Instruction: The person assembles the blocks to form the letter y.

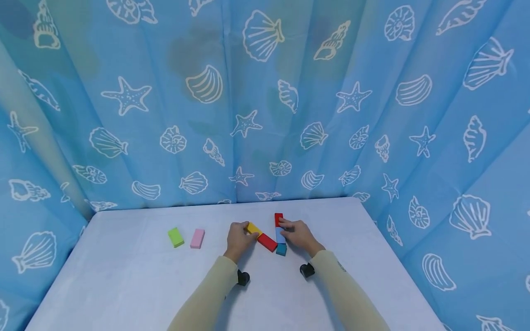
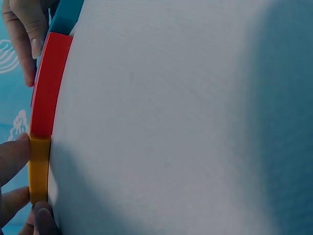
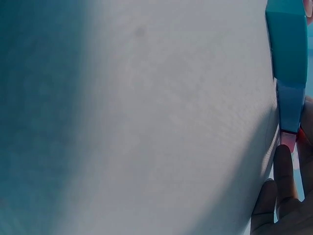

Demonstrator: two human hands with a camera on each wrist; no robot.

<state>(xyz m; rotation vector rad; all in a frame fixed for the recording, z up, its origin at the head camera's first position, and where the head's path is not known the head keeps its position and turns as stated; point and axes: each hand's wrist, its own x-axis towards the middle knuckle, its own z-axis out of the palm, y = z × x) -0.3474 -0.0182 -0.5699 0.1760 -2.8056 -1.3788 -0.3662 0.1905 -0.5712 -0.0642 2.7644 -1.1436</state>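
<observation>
My left hand (image 1: 238, 239) pinches a yellow block (image 1: 253, 228) whose end meets a red block (image 1: 267, 242), the two forming a slanted row. In the left wrist view its fingertips (image 2: 12, 156) press the yellow block (image 2: 39, 169), which is joined to the red block (image 2: 49, 83). My right hand (image 1: 299, 234) holds a straight row: a second red block (image 1: 279, 219), a light blue block (image 1: 280, 235) and a teal block (image 1: 281, 249). Its fingers reach the red end and its thumb (image 2: 24, 34) lies beside the row. The right wrist view shows the teal block (image 3: 287, 41), the light blue block (image 3: 289, 107) and fingers (image 3: 283, 186).
A green block (image 1: 175, 237) and a pink block (image 1: 197, 238) lie side by side on the white table (image 1: 124, 276), left of my hands. A blue curtain (image 1: 265, 115) with shell prints closes in the back and both sides.
</observation>
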